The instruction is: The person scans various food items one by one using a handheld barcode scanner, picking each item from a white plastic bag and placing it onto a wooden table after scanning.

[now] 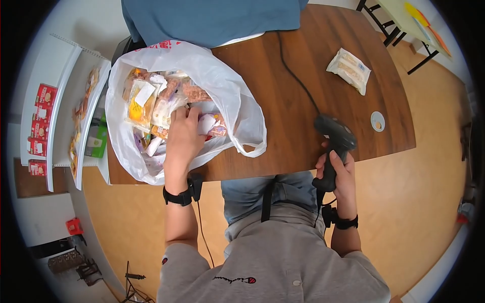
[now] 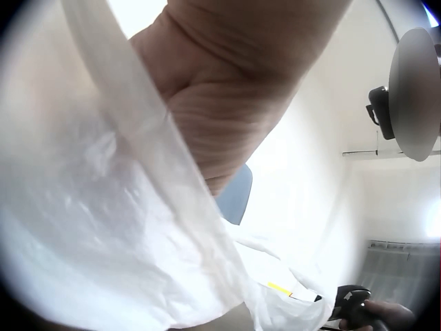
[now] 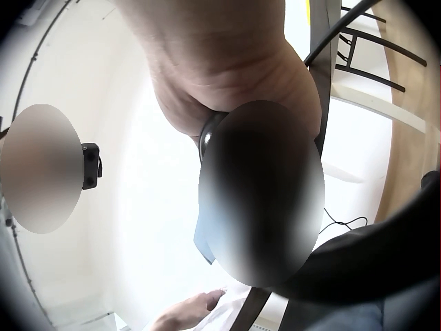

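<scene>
A white plastic bag (image 1: 242,96) full of packaged snacks stands on the wooden table. My left hand (image 1: 184,139) reaches down into it, fingers bent among the packs. Beside its thumb and forefinger lies a small snack pack (image 1: 218,126) with a white label; I cannot tell whether the fingers grip it. A yellow pack (image 1: 141,103) lies to the hand's left. My right hand (image 1: 343,174) grips the handle of a black barcode scanner (image 1: 336,134) at the table's near edge. In the left wrist view the bag (image 2: 124,221) hides the left fingers.
On the brown table (image 1: 293,101) the scanner's cable (image 1: 295,76) runs to the far edge. A pale snack pack (image 1: 349,70) and a small round white disc (image 1: 378,121) lie at the right. Shelves (image 1: 93,108) stand left; blue-grey cloth (image 1: 212,20) covers something at the far side.
</scene>
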### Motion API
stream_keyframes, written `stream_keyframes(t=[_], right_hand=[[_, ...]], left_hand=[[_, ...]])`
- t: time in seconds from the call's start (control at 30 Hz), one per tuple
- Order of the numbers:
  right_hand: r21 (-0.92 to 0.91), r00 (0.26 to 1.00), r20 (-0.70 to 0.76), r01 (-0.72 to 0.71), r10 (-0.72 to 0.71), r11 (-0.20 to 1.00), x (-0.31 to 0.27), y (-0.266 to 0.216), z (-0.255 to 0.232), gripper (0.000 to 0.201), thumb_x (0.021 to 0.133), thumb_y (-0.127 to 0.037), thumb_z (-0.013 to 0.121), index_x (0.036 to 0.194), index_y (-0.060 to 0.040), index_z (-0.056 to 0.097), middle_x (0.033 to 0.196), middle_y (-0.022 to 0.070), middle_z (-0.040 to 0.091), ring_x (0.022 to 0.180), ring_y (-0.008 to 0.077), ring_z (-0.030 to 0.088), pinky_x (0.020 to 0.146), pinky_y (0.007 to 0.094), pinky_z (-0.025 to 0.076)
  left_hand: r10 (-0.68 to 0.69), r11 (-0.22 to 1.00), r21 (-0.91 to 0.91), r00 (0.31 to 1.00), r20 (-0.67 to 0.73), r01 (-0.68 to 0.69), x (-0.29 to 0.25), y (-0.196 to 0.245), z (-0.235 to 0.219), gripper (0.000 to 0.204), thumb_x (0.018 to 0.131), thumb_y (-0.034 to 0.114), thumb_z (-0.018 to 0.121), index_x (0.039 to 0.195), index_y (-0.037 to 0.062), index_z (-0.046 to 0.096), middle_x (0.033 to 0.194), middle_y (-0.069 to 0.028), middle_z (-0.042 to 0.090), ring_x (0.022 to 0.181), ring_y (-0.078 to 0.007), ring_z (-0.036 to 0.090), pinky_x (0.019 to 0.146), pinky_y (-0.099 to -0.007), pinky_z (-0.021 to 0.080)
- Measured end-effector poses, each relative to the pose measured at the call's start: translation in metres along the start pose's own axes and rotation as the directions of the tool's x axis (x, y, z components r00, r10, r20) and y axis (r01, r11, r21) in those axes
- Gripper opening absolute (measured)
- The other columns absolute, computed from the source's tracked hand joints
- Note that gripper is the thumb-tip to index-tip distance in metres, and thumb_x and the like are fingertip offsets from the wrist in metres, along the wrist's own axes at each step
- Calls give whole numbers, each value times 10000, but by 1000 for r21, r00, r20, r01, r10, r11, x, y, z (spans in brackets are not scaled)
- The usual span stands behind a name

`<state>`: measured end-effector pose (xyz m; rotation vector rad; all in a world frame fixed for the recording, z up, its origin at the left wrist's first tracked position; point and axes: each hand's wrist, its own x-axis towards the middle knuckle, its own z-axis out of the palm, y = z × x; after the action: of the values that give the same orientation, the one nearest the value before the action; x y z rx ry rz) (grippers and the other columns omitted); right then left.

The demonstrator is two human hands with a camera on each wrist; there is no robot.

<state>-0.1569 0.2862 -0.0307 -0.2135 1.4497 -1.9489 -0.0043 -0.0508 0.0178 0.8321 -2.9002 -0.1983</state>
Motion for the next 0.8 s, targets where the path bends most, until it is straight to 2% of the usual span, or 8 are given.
stream_keyframes(t=[0.13,0.2,0.23,0.3,0.43,0.57,0.67,0.8], right_hand=[[2,1000,6,1,-1,1000,1,1,0,344,989,-240,576,1208,21,528,765,100,651,589,147,619,548,259,484],[-10,1000,1,7,-7,1000,2,2,2,366,989,-257,573,1211,29,522,756,108,649,574,156,614,530,262,481],[-19,1000,-2,11,-11,1000,2,2,2,388,988,-274,570,1214,36,516,746,116,646,558,165,609,513,265,477],[-16,1000,6,6,-6,1000,2,1,2,387,989,-276,571,1212,35,516,748,117,646,558,165,610,514,265,479],[-34,1000,-3,-2,2,999,2,0,2,385,989,-271,574,1216,35,513,749,116,645,566,166,613,522,268,483],[-60,1000,-7,28,-29,998,1,-1,11,340,987,-223,569,1201,36,524,747,113,647,578,157,615,534,268,487],[-106,1000,3,16,-16,994,-3,-4,25,275,973,-144,585,1181,31,546,761,81,652,590,120,610,554,260,497],[-259,954,295,34,45,965,-15,-14,51,273,889,-169,722,1047,28,619,771,51,677,649,86,644,570,240,501]], left_hand=[[169,985,-29,980,-106,-173,-5,1,-8,606,573,22,804,1138,28,584,1066,-169,595,1010,-378,563,876,-418,483],[-26,925,-366,975,219,106,-7,7,-23,576,592,11,797,1120,-1,567,1054,-192,591,1058,-391,550,932,-440,463],[-29,924,-366,976,218,109,-9,5,-22,576,592,11,797,1120,-1,567,1054,-192,591,1058,-391,550,932,-440,463],[112,954,-294,979,171,-58,-12,0,-20,591,589,44,823,1115,5,555,1059,-184,608,1029,-374,583,901,-420,481],[44,933,-360,991,126,4,-28,4,-27,573,617,44,826,1123,26,558,1044,-167,640,963,-340,638,844,-379,507],[-268,760,-626,962,-54,176,-57,-11,-39,541,671,-11,828,1137,38,559,981,-89,662,870,-183,648,779,-297,515],[-353,647,-762,891,-286,12,-67,-10,-39,539,730,-50,800,1191,22,530,1071,-67,635,936,-153,631,806,-262,516],[-310,562,-827,923,-226,-14,-51,41,-33,550,727,-22,813,1211,16,554,1115,-81,629,987,-160,627,851,-279,514]])
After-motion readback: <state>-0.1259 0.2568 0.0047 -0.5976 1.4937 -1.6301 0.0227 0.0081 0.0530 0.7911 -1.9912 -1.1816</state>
